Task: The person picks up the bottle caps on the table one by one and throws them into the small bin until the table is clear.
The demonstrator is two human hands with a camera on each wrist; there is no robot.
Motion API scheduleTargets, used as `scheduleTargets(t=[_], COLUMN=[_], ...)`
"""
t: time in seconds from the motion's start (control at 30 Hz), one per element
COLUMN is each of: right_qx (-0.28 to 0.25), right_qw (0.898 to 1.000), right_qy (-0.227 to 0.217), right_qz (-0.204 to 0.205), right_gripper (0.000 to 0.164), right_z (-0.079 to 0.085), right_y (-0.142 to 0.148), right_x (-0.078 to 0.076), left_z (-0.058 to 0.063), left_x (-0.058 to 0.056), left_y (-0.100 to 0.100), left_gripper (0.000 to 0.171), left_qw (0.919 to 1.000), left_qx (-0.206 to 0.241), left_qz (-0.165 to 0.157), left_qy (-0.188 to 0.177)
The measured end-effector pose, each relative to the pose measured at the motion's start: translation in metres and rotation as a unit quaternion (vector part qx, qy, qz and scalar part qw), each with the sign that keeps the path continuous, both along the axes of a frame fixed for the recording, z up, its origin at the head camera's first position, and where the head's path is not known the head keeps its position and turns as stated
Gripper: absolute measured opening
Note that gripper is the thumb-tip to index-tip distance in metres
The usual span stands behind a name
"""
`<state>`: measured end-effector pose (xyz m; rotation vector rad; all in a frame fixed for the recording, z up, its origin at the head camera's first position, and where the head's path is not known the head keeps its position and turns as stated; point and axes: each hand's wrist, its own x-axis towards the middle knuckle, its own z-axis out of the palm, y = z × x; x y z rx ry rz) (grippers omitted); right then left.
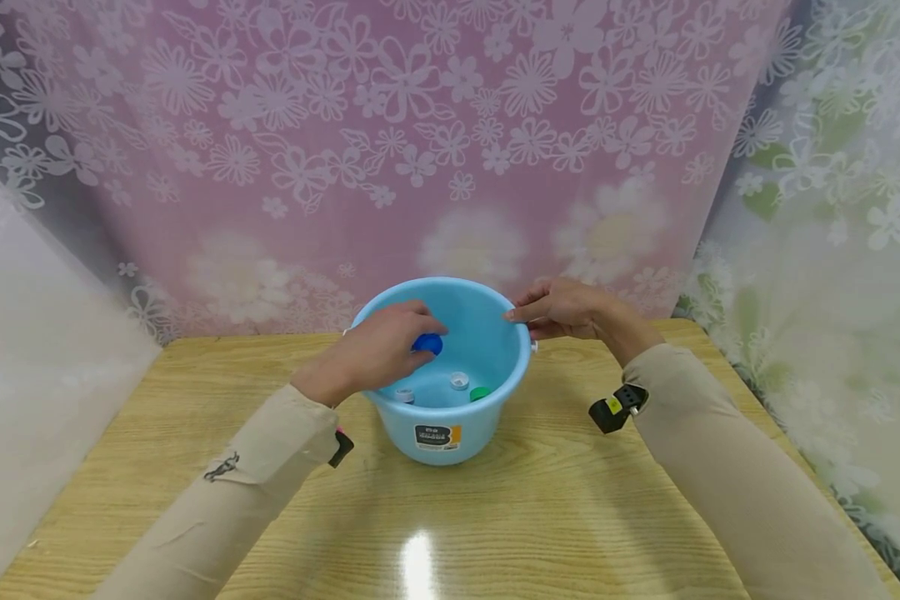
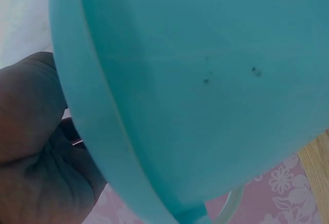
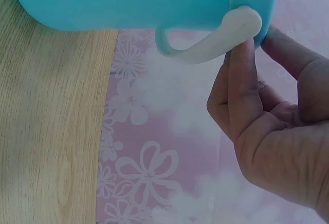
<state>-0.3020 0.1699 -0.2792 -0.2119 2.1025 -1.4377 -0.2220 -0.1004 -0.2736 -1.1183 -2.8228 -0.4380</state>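
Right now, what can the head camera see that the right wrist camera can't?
Only the head view looks inside the bucket: the left hand pinches a blue cap over it, and a white cap, a green cap and one more cap lie at the bottom. Only the right wrist view shows the white handle close up, with a finger touching it. Both show the bucket, the table, the flowered curtain and the right hand at the rim.
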Motion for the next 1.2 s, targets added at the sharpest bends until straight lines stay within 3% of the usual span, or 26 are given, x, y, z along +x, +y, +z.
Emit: scheduleTargets(t=[0.43, 0.83, 1.2], right_qx=[0.009, 0.026, 0.046], right_qw=[0.998, 0.997, 0.993], right_qy=[0.055, 0.071, 0.099], right_qz=[-0.009, -0.034, -0.052], right_gripper=[0.030, 0.031, 0.032], right_z=[-0.004, -0.003, -0.003], right_y=[-0.003, -0.005, -0.007], right_x=[0.007, 0.011, 0.017], left_z=[-0.007, -0.009, -0.015], left_x=[-0.002, -0.005, -0.013], left_y=[0.004, 0.006, -0.002], left_gripper=[0.029, 0.029, 0.034], left_qw=[0.9997, 0.9995, 0.9985], left_qx=[-0.010, -0.010, 0.004], left_qz=[-0.013, -0.008, 0.027], left_qy=[-0.017, -0.029, -0.049])
